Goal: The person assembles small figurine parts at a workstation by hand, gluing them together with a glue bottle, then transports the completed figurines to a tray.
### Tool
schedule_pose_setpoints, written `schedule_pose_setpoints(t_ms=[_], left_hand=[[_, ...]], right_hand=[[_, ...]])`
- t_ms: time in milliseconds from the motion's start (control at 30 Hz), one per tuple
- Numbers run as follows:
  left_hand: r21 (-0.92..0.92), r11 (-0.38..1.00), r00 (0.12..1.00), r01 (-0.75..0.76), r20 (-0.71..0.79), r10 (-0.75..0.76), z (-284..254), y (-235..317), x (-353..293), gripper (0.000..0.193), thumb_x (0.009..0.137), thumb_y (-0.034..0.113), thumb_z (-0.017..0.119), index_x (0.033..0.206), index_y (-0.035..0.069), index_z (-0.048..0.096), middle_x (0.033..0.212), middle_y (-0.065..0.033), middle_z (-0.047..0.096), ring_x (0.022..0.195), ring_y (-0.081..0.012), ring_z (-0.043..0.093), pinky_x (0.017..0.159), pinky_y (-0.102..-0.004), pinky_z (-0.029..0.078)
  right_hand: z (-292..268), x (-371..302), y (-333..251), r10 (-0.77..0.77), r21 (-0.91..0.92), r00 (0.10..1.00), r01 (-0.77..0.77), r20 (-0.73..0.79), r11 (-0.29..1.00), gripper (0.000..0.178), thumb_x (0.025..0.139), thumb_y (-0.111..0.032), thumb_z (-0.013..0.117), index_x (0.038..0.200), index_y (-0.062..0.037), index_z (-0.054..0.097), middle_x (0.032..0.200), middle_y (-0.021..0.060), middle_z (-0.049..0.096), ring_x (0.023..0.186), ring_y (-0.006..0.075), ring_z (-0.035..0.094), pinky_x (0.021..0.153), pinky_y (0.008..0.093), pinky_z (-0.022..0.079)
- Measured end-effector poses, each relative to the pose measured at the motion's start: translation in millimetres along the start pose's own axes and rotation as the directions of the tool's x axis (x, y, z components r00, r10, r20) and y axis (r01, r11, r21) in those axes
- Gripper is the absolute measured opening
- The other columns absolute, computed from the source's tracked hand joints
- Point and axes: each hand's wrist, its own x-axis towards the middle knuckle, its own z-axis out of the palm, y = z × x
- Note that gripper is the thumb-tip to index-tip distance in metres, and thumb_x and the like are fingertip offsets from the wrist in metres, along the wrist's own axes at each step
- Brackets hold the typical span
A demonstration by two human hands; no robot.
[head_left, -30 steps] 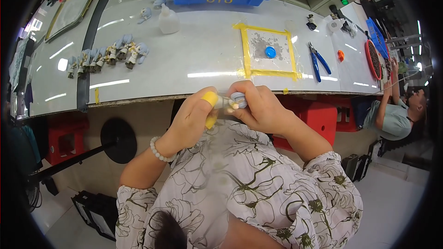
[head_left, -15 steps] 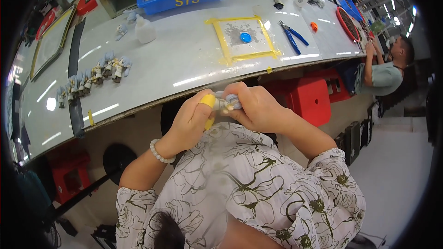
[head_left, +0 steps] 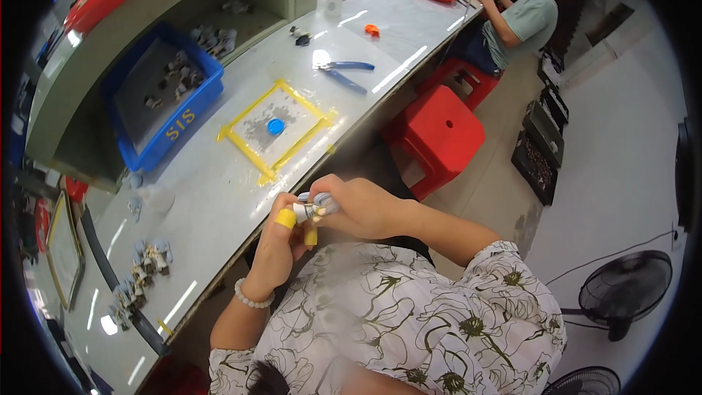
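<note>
In front of my chest, beside the table's edge, both hands hold a small white and grey-blue figurine (head_left: pixel 306 210). My left hand (head_left: pixel 274 252) grips its white end, with yellow covers on two fingertips and a beaded bracelet at the wrist. My right hand (head_left: pixel 360 206) is closed round the grey-blue end, so part of the figurine is hidden under the fingers. Similar little figurines (head_left: pixel 140 272) stand in a cluster on the table at the left.
On the white table (head_left: pixel 212 205) are a blue bin (head_left: pixel 208 95) with figurines, a yellow-taped square (head_left: pixel 238 148) bearing a blue cap (head_left: pixel 275 126), and blue-handled pliers (head_left: pixel 344 73). A red stool (head_left: pixel 446 128) stands right. Another person (head_left: pixel 512 33) works at the far end.
My view has swung to the right, so the table now slants and a fan shows at right. The figurine stays in both hands, with more of its white part visible between the fingers.
</note>
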Motion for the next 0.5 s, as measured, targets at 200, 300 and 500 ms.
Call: schedule_pose_setpoints(t_ms=[200,300,500], left_hand=[[-0.111,0.993,0.994,0.046,0.103,-0.035,10.7,4.2,26.2,0.026,0.087,0.026,0.040,0.101,0.004,0.040,0.083,-0.0092,0.054,0.065,-0.0120,0.051,0.055,-0.0212,0.040],[-0.100,0.995,0.991,-0.010,0.129,0.023,21.4,3.5,48.8,0.032,0.087,0.027,0.048,0.106,0.002,0.043,0.088,-0.0092,0.055,0.070,-0.0132,0.053,0.058,-0.0225,0.043],[-0.141,0.990,0.994,0.031,0.110,-0.016,46.5,11.1,93.9,0.033,0.086,0.023,0.052,0.110,0.002,0.046,0.095,-0.0087,0.056,0.078,-0.0154,0.056,0.063,-0.0240,0.044]], right_hand=[[-25.0,-12.1,29.0,0.039,0.136,0.999,-0.038,0.002,0.990,0.031,0.082,-0.020,0.056,0.102,-0.0035,0.039,0.070,0.0150,0.057,0.062,0.0329,0.057,0.052,0.0364,0.043],[-39.1,-21.5,53.3,0.058,0.215,0.997,-0.044,-0.057,0.976,0.032,0.083,-0.021,0.056,0.104,-0.0042,0.038,0.069,0.0146,0.056,0.061,0.0327,0.057,0.051,0.0360,0.042],[-72.2,-26.6,102.5,0.062,0.320,0.998,-0.056,-0.010,0.946,0.033,0.083,-0.021,0.056,0.105,-0.0049,0.037,0.066,0.0141,0.054,0.055,0.0293,0.054,0.049,0.0334,0.040]])
